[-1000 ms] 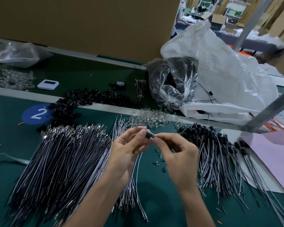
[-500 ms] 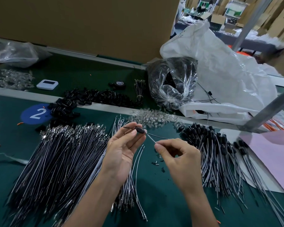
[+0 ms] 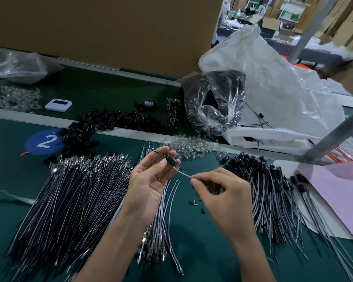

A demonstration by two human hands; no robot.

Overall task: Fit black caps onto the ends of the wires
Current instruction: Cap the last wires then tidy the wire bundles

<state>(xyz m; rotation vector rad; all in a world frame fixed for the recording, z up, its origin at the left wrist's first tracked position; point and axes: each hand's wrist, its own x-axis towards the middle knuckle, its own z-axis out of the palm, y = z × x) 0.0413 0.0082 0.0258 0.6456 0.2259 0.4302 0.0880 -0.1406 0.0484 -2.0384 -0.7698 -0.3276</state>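
My left hand (image 3: pixel 149 184) pinches a small black cap (image 3: pixel 172 160) between thumb and fingertips; a thin wire runs through it. My right hand (image 3: pixel 222 192) pinches the white end of that wire (image 3: pixel 185 174) just right of the cap. A big fan of bare black-and-white wires (image 3: pixel 69 196) lies at the left. Wires with caps fitted (image 3: pixel 269 180) are piled at the right. Loose black caps (image 3: pixel 118 123) are heaped along the belt's rail.
A clear bag of black parts (image 3: pixel 214 102) and a large white plastic bag (image 3: pixel 283 94) stand behind. Clear small parts (image 3: pixel 194 147) lie near the rail. A pink sheet (image 3: pixel 338 192) is at the right, a blue "2" marker (image 3: pixel 43 141) at the left, a white device (image 3: pixel 58 104) beyond.
My hands have drawn apart: the right hand pulled the wire out to the right, and the cap now sits further along the wire in my left fingers.
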